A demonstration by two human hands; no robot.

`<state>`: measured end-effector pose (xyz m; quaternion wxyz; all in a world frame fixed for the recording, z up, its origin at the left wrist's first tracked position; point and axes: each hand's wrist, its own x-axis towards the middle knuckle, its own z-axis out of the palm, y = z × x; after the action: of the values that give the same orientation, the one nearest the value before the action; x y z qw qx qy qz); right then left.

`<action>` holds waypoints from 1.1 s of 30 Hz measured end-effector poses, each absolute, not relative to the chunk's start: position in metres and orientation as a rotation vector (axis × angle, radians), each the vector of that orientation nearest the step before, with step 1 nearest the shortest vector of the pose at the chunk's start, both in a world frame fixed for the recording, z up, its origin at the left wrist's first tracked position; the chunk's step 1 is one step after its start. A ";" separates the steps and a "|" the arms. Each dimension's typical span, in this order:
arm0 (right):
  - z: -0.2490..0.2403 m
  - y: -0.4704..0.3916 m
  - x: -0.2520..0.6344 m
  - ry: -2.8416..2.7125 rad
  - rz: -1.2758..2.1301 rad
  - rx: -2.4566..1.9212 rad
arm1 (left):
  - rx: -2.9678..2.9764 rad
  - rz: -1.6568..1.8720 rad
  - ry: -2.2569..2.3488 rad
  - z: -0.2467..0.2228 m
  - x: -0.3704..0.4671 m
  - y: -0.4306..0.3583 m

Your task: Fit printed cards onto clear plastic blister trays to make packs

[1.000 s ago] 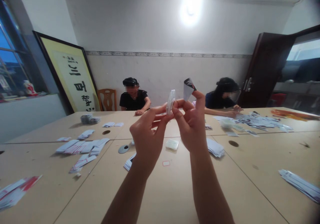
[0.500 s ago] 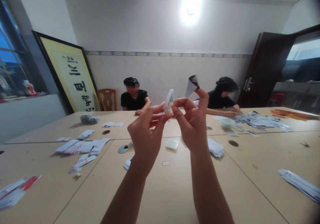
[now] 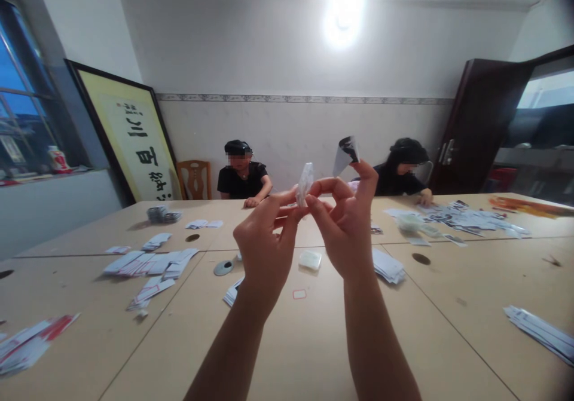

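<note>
Raised in front of me, my left hand (image 3: 268,236) pinches a small clear plastic packet (image 3: 305,180), which stands upright and edge-on between its fingers. My right hand (image 3: 346,225) is closed too, its thumb and index fingertips touching the packet's right side near the bottom. A curled white paper piece with black print (image 3: 345,156) sticks up from the raised outer fingers of the right hand. Beyond the hands, a flat, pale translucent packet (image 3: 310,260) lies on the table. What the packet in my hands contains is too blurred to tell.
Stacks of white cards lie left (image 3: 150,263) and right (image 3: 388,266) on the wooden table (image 3: 309,353). A red-bordered label (image 3: 299,294) lies near the middle. Two people sit opposite, one beside a heap of printed cards (image 3: 470,217). Round holes (image 3: 421,259) pierce the tabletop.
The clear packet has turned slightly more edge-on between my fingers. The co-worker on the right has moved a hand toward the card heap. The view has shifted slightly.
</note>
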<state>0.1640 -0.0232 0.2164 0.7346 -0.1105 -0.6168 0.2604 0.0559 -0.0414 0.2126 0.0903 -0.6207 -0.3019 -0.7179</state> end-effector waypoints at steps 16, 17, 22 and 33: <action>0.220 -0.040 0.169 -1.292 0.318 -0.450 | -1.785 -1.897 -0.937 0.208 0.060 -0.038; 0.220 -0.042 0.169 -1.287 0.315 -0.464 | -1.779 -1.873 -0.936 0.208 0.060 -0.037; 0.221 -0.047 0.167 -1.239 0.280 -0.535 | -1.737 -1.792 -0.907 0.204 0.063 -0.034; 0.220 -0.044 0.167 -1.232 0.173 -0.566 | -1.663 -1.754 -0.878 0.203 0.068 -0.033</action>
<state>0.1667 -0.0438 0.2202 0.7755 -0.2615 -0.5690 0.0801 0.0681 -0.0332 0.2026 0.2811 -0.6207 -0.3278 -0.6545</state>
